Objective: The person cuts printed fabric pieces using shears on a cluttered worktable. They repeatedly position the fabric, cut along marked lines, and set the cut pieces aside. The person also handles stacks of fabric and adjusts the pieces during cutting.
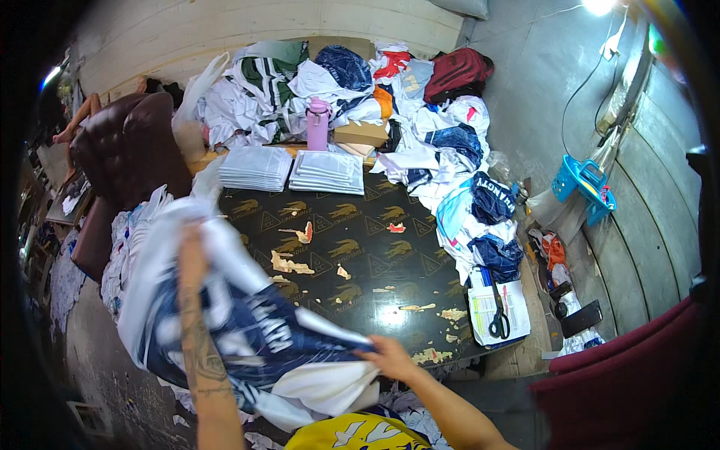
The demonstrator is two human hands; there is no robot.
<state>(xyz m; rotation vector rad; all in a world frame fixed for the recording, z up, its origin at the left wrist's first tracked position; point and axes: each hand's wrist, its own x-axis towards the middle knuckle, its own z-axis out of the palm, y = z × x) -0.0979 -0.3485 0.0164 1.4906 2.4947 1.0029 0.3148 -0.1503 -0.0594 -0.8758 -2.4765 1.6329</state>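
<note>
A navy and white sports jersey is stretched between my two hands, over the near left edge of the dark table. Up on the left, my left hand is closed on the white cloth; motion blurs it and its fingertips are hidden in the folds. The fingers of my right hand pinch the jersey's other end at the table's front edge. White cloth hangs loosely below that grip.
Folded white packs and a purple bottle stand at the back, before heaped garments. More jerseys pile along the right side. Black scissors lie on papers at the right corner. A brown armchair is at left.
</note>
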